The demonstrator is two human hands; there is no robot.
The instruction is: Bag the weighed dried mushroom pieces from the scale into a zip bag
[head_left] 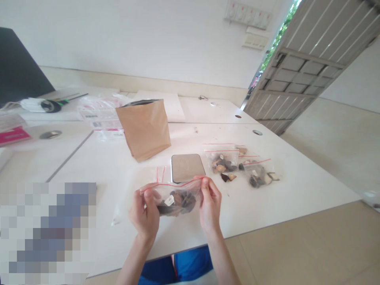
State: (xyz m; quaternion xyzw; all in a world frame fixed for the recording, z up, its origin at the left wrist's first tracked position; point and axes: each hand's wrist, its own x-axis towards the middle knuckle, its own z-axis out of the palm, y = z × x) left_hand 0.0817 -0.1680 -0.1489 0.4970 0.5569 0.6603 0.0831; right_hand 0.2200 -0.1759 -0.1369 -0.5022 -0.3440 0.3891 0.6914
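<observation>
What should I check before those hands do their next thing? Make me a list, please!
1. Left-hand grip on the clear plastic bag with a red top line: ok, at its left top corner.
2. Right-hand grip on it too: ok, at the right top corner.
3. Bag's top pressed shut: cannot tell.
4. Brown paper pouch standing up: ok.
5. All pieces inside bags: not ok, a dark-and-tan irregular piece lies on the white flat-topped table.
6. Square metallic-looking plate fully visible: not ok, the bag overlaps its near edge.
</observation>
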